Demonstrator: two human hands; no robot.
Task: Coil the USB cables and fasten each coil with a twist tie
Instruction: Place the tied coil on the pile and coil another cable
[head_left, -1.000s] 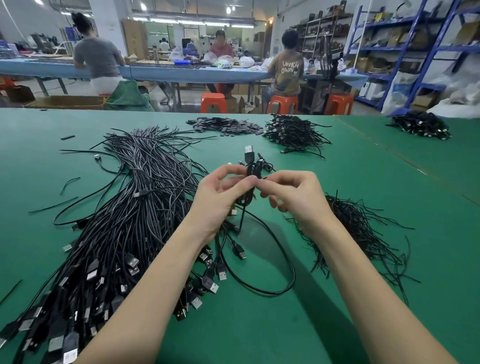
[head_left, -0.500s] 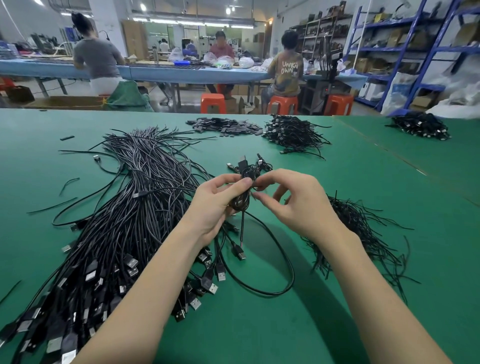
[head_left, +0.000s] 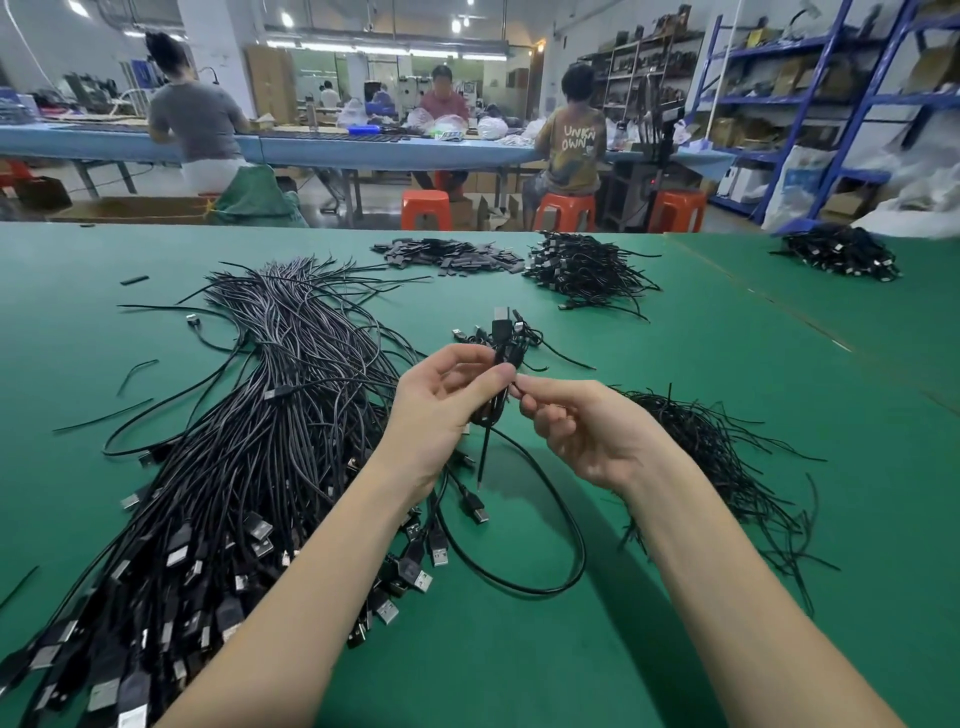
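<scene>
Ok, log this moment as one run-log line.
stage: tying coil | left hand: pinching coiled cable | right hand: twisting tie end | loose cables: left on table

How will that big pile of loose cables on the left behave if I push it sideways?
Probably floppy: the cable pile lies in limp curved strands on the green table. It would likely spread and drag rather than slide whole, since strands overlap loosely. The plugs at the near end may snag each other.

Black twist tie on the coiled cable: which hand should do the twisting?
Right hand, probably: its fingertips pinch the thin black twist tie beside the coiled black USB cable, which the left hand holds in its grip.
</scene>
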